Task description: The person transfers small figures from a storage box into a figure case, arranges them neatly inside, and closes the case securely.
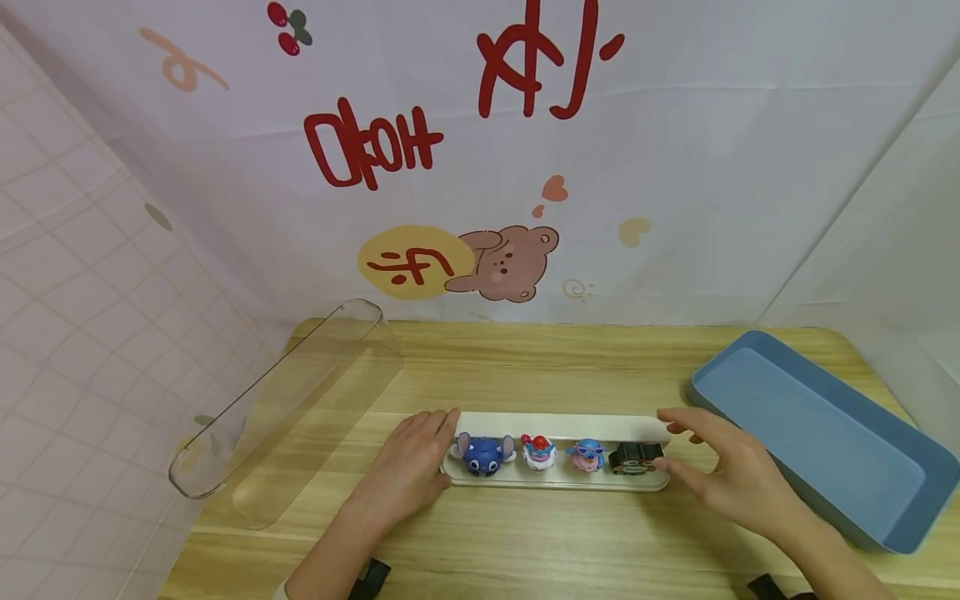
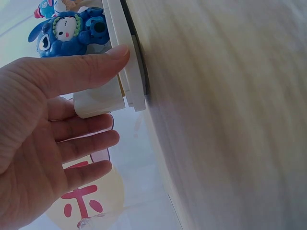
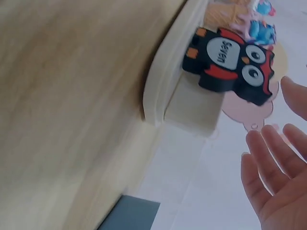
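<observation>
A long white display stand [image 1: 566, 427] lies across the wooden table, with a raised step along its back. On it stand a blue big-eared figurine [image 1: 483, 456], a white one with a red top [image 1: 538, 453], a blue-and-pink one with glasses [image 1: 588, 456] and a black owl figurine [image 3: 225, 60] marked "Seven". My left hand [image 1: 408, 467] holds the stand's left end, thumb on the front edge and fingers behind the step. Around the right end hovers my right hand [image 1: 731, 475], fingers spread, apart from the owl in the right wrist view.
On the left, a clear plastic cover [image 1: 300, 408] lies slanted by the side wall. A blue rectangular tray [image 1: 825, 442] sits angled on the right side of the table. Behind the table hangs a printed white backdrop [image 1: 690, 167].
</observation>
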`<state>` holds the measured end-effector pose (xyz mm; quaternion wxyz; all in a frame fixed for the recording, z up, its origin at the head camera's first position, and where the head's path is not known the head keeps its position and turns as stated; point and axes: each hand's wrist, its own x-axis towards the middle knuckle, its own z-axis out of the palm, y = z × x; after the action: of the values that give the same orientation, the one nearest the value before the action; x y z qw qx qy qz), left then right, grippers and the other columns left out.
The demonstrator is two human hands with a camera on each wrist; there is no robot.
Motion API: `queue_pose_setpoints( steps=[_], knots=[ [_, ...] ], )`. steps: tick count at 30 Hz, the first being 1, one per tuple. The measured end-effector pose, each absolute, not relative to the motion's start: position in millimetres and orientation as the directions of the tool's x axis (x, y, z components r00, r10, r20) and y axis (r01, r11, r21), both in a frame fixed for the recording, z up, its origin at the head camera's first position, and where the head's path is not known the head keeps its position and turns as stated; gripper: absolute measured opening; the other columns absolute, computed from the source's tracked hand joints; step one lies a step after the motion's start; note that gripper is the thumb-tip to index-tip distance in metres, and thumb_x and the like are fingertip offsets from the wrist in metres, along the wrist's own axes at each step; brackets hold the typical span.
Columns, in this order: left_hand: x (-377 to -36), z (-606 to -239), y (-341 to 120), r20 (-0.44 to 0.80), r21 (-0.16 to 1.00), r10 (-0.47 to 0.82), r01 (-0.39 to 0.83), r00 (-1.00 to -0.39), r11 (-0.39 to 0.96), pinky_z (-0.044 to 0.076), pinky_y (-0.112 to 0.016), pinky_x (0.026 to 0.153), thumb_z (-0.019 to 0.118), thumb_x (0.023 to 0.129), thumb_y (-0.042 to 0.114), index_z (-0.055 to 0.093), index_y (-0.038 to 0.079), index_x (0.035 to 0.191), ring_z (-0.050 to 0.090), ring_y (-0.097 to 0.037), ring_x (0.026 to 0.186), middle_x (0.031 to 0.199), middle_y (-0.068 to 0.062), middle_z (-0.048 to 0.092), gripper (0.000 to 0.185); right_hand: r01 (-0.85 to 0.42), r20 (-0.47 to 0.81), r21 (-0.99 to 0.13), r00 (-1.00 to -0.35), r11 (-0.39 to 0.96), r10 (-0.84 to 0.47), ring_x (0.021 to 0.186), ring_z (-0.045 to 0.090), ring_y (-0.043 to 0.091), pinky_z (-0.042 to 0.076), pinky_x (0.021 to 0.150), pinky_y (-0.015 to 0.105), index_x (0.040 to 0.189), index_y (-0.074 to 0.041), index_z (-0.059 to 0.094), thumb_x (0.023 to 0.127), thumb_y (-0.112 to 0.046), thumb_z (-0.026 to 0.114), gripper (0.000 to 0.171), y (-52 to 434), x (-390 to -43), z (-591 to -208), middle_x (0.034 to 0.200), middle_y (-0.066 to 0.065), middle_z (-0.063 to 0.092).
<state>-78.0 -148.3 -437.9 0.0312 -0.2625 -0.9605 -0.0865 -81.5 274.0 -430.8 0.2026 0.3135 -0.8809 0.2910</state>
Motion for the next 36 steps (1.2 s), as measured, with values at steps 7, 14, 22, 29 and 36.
queue_pose_setpoints(
  steps=[7,14,22,29,36],
  knots=[
    [-78.3,-438.4,-148.5,0.107,0.155,0.496,0.507,-0.862,0.848,0.048,-0.051,0.109,0.098,0.071,0.015,0.053,-0.007,0.146,0.06,-0.034,0.124,0.132,-0.018,0.063,0.091,-0.64,0.524,-0.429,-0.751,0.637,-0.402,0.102,0.062,-0.001,0.047,0.085,0.011,0.137,-0.008,0.066,0.062,0.009,0.092,0.082,282.4,-81.7,-424.2,0.119,-0.005,0.07],
    [-78.3,-438.0,-148.2,0.102,0.153,0.497,0.507,-0.862,0.848,0.048,-0.051,0.109,0.098,0.071,0.015,0.053,-0.008,0.147,0.059,-0.034,0.124,0.133,-0.018,0.062,0.091,-0.63,0.534,-0.462,-0.76,0.624,-0.371,0.105,0.062,0.0,0.047,0.086,0.009,0.139,-0.005,0.065,0.061,0.02,0.086,0.084,293.0,-82.9,-423.3,0.125,-0.016,0.065],
    [-78.5,-437.5,-147.7,0.103,0.149,0.499,0.509,-0.861,0.848,0.048,-0.051,0.109,0.098,0.071,0.016,0.053,-0.008,0.146,0.06,-0.034,0.124,0.133,-0.018,0.062,0.091,-0.585,0.526,-0.503,-0.791,0.636,-0.312,0.1,0.06,-0.005,0.047,0.082,0.009,0.137,-0.004,0.066,0.062,0.017,0.086,0.08,297.6,-81.0,-430.6,0.119,-0.015,0.067],
    [-78.5,-437.9,-148.0,0.097,0.15,0.497,0.506,-0.863,0.85,0.048,-0.051,0.109,0.098,0.071,0.016,0.053,-0.007,0.146,0.06,-0.034,0.123,0.132,-0.018,0.063,0.091,-0.518,0.447,-0.52,-0.843,0.679,-0.301,0.1,0.061,-0.005,0.049,0.077,0.011,0.139,-0.004,0.063,0.066,0.009,0.09,0.079,302.5,-79.6,-437.9,0.122,-0.015,0.065],
    [-78.1,-436.9,-148.0,0.085,0.16,0.492,0.5,-0.866,0.851,0.048,-0.051,0.11,0.097,0.073,0.015,0.053,-0.007,0.147,0.059,-0.034,0.124,0.134,-0.018,0.062,0.089,-0.462,0.357,-0.518,-0.882,0.72,-0.309,0.094,0.063,0.002,0.052,0.071,0.019,0.138,-0.001,0.062,0.071,-0.001,0.092,0.074,303.7,-80.8,-446.2,0.121,0.011,0.07]
  ],
)
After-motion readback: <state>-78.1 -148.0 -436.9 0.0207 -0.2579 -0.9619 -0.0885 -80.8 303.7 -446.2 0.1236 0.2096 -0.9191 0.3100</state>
